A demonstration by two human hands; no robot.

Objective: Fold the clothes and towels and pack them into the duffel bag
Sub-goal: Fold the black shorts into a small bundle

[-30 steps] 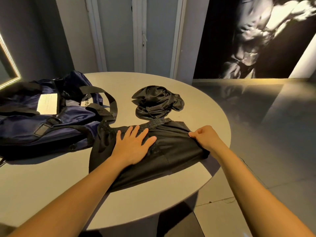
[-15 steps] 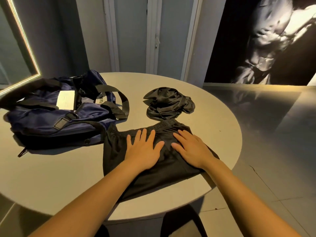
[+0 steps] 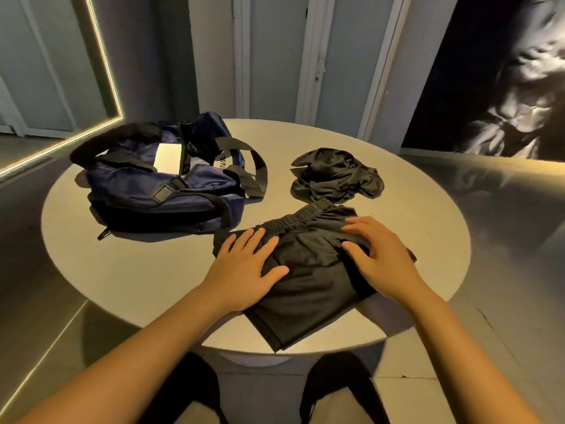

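Shorts (image 3: 312,283) lie beside the duffel bag (image 3: 146,191), a crumpled garment (image 3: 333,175) just beyond.

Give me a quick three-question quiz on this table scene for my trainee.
1. True or false: the left hand and right hand both lie flat on the black shorts.
2. Fill in: the duffel bag sits to the shorts' ____.
3. The crumpled black garment lies: A inside the duffel bag; B on the table beyond the shorts; C in the right hand.
Key: 1 true; 2 left; 3 B.
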